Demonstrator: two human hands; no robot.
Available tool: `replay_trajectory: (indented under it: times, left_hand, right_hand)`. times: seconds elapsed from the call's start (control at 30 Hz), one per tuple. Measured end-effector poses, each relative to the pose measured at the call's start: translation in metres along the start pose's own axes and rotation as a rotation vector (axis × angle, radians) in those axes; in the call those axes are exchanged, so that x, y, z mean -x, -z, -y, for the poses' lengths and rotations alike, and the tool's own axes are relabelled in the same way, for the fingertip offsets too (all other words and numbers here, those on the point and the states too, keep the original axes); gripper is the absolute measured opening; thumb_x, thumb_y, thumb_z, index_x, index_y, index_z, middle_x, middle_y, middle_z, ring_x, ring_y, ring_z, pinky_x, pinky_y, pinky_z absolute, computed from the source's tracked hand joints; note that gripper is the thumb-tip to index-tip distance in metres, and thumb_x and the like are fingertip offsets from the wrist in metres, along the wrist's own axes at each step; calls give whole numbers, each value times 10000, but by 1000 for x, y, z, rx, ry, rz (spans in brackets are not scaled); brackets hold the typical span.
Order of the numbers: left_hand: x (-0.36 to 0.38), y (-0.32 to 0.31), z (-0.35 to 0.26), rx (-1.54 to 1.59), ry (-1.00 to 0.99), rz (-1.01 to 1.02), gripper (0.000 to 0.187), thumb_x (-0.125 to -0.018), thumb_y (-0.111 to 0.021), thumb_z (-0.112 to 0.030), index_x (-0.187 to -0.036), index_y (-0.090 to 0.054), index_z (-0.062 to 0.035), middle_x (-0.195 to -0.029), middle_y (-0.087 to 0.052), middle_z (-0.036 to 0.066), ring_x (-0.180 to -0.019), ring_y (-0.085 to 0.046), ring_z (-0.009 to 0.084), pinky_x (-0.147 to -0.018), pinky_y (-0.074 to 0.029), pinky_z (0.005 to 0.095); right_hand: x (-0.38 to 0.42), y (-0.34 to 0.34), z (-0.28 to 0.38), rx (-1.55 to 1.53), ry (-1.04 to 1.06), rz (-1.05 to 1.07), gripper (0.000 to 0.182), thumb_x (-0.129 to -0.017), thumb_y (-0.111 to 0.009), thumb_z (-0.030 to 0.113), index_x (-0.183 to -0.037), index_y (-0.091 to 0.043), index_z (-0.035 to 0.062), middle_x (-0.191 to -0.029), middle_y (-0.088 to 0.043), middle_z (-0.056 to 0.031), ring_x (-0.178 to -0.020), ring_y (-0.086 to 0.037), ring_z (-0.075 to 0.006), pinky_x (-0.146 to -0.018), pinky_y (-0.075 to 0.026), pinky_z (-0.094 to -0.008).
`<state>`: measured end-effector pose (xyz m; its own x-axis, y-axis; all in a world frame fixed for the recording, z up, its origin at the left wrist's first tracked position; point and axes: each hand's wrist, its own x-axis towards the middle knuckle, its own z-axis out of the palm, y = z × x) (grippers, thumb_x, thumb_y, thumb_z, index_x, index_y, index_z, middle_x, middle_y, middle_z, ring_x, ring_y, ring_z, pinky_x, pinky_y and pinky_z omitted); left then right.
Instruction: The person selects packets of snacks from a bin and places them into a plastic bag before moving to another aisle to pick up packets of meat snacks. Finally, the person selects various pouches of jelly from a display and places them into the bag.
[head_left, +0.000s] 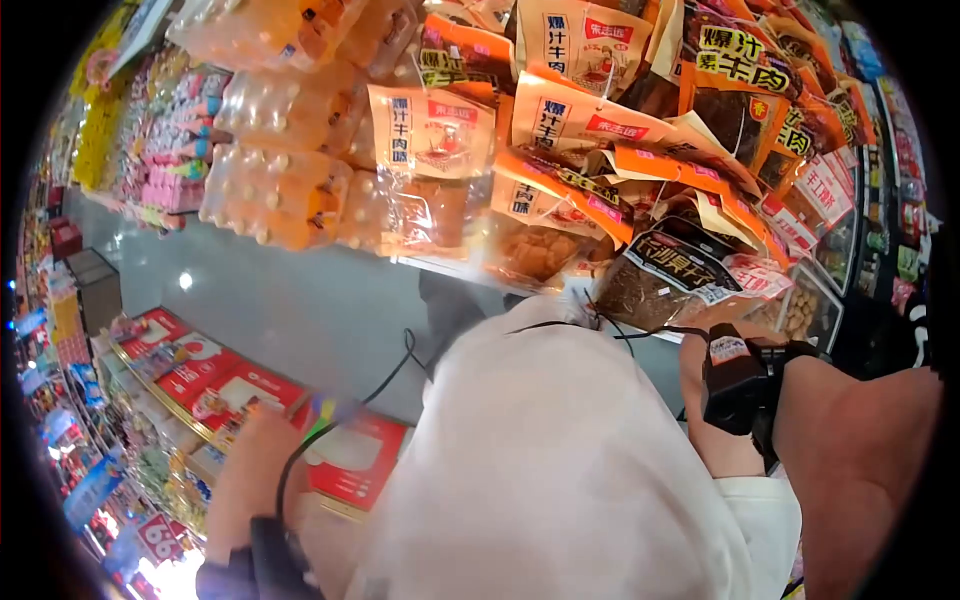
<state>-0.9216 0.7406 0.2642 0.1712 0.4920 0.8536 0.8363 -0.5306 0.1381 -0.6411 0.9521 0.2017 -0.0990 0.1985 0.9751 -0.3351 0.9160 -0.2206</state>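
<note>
My left hand point(255, 455), smeared by motion, is at the lower left, over red printed box panels point(240, 385). A small blurred green and blue item point(325, 410) shows beside its fingers; whether they grip it is unclear. A black strap point(270, 555) and cable are at that wrist. At the right, a black device point(740, 380) with a label sits against bare skin, and my right hand's fingers cannot be made out. Nearest to it are a dark snack packet point(690, 265) and other orange and brown snack packets point(435, 165), heaped at the top.
Shrink-wrapped orange bottles point(275, 195) are stacked left of the packets. Grey floor point(200, 285) shows between the displays. Goods shelves curve along the left edge, and more racks stand at the far right. My white shirt point(560, 460) fills the lower middle. A loose black cable crosses the floor area.
</note>
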Motion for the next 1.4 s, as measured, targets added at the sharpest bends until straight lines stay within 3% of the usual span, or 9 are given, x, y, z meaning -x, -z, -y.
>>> replay_trajectory:
  times: [0.23,0.63,1.4]
  left_hand:
    - [12,-1,13,-103,69,-24,179,-871,-657,-49,-1040,-681,6,-993,-702,131,-922,-657,302,-806,-509,379]
    - [76,-41,128,-226,535,-51,176,-875,-647,-47,-1041,-679,3,-994,-699,121,-927,-653,283,-820,-504,373]
    - [84,-30,147,-172,645,15,172,-882,-630,-43,-1043,-676,-4,-994,-694,101,-936,-646,247,-845,-495,363]
  right_hand:
    - [3,8,-12,-50,53,18,446,-852,-683,198,-1219,-555,-20,-1105,-633,-177,-969,-611,-268,-875,-477,-358]
    - [-7,-21,-28,66,145,-108,407,-849,-683,193,-1180,-566,-12,-1080,-632,-169,-955,-609,-268,-858,-477,-361]
    - [-24,-12,-21,155,190,-138,334,-844,-682,184,-1107,-587,2,-1034,-630,-152,-929,-607,-267,-824,-478,-366]
